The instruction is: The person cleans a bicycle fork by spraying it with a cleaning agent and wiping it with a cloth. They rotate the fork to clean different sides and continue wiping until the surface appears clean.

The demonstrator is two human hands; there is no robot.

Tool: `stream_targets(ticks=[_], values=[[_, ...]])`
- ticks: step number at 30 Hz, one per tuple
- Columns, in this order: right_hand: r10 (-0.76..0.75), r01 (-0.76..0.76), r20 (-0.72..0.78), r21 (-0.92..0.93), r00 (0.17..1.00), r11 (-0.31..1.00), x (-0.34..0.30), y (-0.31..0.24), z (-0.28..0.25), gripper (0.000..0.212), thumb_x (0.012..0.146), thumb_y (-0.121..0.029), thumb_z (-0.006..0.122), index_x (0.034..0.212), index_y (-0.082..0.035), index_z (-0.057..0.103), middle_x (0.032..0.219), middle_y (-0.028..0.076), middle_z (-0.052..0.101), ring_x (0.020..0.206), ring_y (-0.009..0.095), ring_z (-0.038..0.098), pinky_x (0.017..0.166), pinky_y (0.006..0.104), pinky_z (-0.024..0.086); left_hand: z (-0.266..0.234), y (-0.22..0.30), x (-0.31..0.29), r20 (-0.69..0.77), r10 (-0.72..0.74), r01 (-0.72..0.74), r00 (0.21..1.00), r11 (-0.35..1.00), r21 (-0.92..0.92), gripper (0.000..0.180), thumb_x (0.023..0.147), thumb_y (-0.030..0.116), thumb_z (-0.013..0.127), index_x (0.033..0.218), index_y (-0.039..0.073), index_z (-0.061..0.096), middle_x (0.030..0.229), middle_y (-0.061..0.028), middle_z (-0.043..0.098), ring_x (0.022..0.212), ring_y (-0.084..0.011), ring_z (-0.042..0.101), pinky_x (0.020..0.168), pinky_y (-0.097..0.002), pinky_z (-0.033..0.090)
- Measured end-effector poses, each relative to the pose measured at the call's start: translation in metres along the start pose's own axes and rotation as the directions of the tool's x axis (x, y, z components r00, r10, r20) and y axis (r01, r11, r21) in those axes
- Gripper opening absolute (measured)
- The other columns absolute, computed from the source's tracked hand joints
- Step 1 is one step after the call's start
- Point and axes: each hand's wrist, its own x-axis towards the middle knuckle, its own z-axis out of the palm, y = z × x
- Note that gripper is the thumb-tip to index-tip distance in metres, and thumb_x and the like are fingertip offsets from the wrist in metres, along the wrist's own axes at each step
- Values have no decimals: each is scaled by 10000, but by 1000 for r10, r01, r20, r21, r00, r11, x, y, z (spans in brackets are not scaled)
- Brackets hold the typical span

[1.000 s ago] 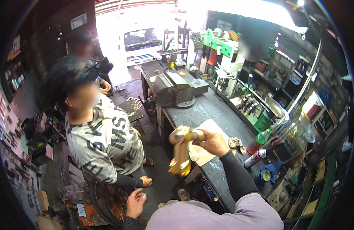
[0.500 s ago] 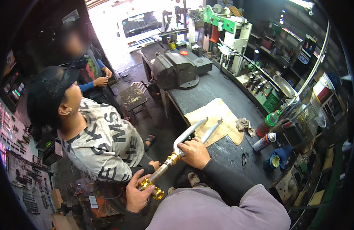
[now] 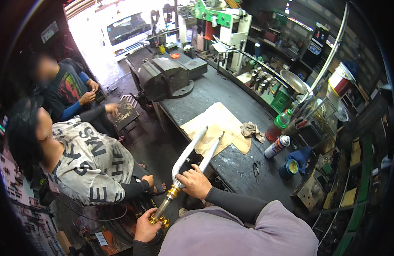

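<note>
A silver fork [image 3: 185,155], apparently a bicycle fork, slants across in front of me, its two legs pointing away over the workbench. My right hand [image 3: 195,182] is closed round its crown. Just below sit gold rings [image 3: 173,192] on the steerer tube. My left hand [image 3: 146,226] grips the tube's near end, where a gold fitting [image 3: 164,222] shows beside the fingers. The leg tips are over a tan sheet of paper or card [image 3: 231,121] on the bench; whether they touch it I cannot tell.
On the bench [image 3: 222,91] are a large vise [image 3: 165,79], a crumpled rag [image 3: 251,130], a red bottle with a green cap [image 3: 279,124], a spray can [image 3: 277,146] and an open tin [image 3: 292,166]. Two people are on the left, one beside me; a stool [image 3: 127,114] stands behind.
My view has shifted, so the bench sits further left. The fork stays in both hands. The nearer person has leaned back and stretched an arm toward the stool.
</note>
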Motion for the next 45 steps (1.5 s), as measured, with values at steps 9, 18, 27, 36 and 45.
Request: stream_targets(ticks=[9,18,27,36,45], values=[[-36,57,-129,164,991,985,-33,10,-16,648,833,-239,931,1425,-142,686,1336,138,672,1436,374,581,1231,604,434,23,-16,11,-57,39,-17,998,938,347,385,814,81,821,1193,38,774,1046,-219,792,992,-406,782,916,-491,595],[679,-661,-296,174,671,730,-162,101,-54,401,952,-203,803,1320,-71,712,1152,188,740,1102,404,725,968,489,590,28,-42,23,-21,-6,13,1000,933,360,383,817,116,864,1179,20,781,1023,-246,798,985,-423,791,909,-482,606],[590,-736,-807,407,-12,542,-228,211,-114,1205,873,-152,934,1777,-47,143,1740,279,364,1536,442,463,1292,500,365,29,-44,37,-19,-30,35,999,906,423,364,869,198,868,1167,11,774,1050,-246,782,1021,-452,754,914,-522,580],[748,-599,-656,559,102,573,-222,272,-124,1079,888,-99,906,1741,-16,250,1684,254,473,1572,377,471,1328,450,337,51,-30,58,34,-232,190,972,862,470,390,868,278,866,1108,5,727,1003,-266,787,984,-459,772,887,-536,592],[696,-489,-636,515,333,704,-216,271,-165,845,862,-140,848,1590,-32,432,1388,182,648,1263,279,681,1135,406,533,83,-53,69,138,-160,89,977,905,416,413,903,251,871,1192,15,694,989,-202,794,924,-364,787,841,-474,599]])
